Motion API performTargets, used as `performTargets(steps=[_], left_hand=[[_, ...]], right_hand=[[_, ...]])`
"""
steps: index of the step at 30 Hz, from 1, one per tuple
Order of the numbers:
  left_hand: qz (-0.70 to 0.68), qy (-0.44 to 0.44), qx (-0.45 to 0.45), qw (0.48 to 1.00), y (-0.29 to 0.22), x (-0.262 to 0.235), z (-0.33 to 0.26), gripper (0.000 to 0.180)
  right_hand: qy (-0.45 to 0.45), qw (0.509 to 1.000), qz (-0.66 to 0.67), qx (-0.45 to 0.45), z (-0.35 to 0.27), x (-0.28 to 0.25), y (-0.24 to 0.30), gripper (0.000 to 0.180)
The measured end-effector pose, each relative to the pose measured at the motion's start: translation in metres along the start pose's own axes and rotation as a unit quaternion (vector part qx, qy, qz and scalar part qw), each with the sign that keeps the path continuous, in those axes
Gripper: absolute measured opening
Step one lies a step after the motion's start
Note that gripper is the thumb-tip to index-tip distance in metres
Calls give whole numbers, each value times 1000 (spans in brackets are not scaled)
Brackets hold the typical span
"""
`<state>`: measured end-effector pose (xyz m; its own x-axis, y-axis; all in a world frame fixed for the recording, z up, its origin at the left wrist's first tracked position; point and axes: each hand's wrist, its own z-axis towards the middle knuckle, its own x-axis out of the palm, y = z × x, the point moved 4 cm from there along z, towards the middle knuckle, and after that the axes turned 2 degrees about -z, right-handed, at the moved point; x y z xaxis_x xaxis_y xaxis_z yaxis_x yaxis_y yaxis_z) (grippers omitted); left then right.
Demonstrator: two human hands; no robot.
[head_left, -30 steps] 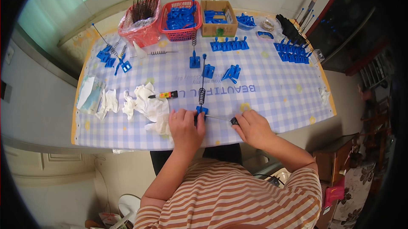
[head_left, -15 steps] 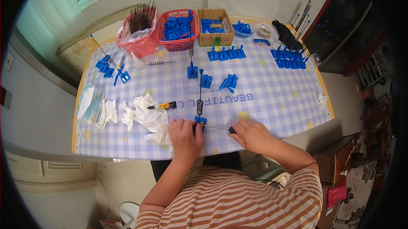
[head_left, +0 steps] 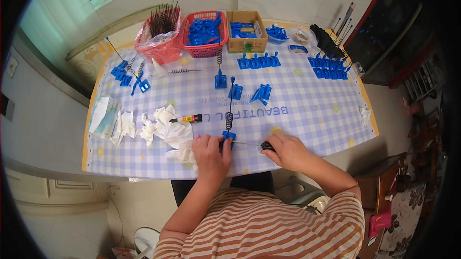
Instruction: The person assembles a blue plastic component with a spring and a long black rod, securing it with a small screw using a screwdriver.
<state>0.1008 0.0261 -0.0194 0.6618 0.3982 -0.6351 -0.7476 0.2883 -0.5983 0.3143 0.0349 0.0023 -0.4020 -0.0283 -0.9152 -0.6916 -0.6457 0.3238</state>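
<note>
At the near edge of the table my left hand [head_left: 211,153] is closed on a blue plastic clip [head_left: 229,136]. A black coil spring [head_left: 229,121] stands upright from that clip, topped by a thin rod with a blue ball tip. My right hand [head_left: 289,151] is wrapped round the black handle of a screwdriver [head_left: 248,143], its thin shaft lying level and pointing left. The shaft's tip meets the side of the clip by my left fingers; the exact contact is hidden. Beyond them lie a loose blue clip [head_left: 235,91] and another blue clip [head_left: 261,93].
Left of my hands are crumpled white gloves [head_left: 170,129] and a glue tube [head_left: 186,118]. Along the back stand a red bin of dark rods [head_left: 158,52], a red basket [head_left: 204,51] and a cardboard box [head_left: 247,45] of blue parts. Blue clips [head_left: 329,69] line the right.
My right hand has turned slightly round the screwdriver handle, showing more of it. My left hand keeps its hold on the clip. The whole view has shifted a little.
</note>
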Motion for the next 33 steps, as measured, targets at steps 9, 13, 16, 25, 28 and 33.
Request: performTargets(steps=[9,13,16,25,28,33], left_hand=[[0,0,5,1000,0,1,0,14],[-21,2,-1,1000,-1,-1,2,14],[-26,-1,-4,1000,-1,-1,3,15],[-32,5,-5,999,-1,0,3,15],[-31,4,-8,999,-1,0,3,15],[-33,-2,-1,999,-2,-1,2,15]], right_hand=[[-52,993,-68,-86,-3,3,4,28],[5,999,-25,-44,0,3,1,27],[24,999,-8,-33,4,0,-2,26],[76,994,77,5,11,-4,-8,25],[84,992,89,11,12,-5,-8,26],[79,992,97,11,12,-7,-7,26]])
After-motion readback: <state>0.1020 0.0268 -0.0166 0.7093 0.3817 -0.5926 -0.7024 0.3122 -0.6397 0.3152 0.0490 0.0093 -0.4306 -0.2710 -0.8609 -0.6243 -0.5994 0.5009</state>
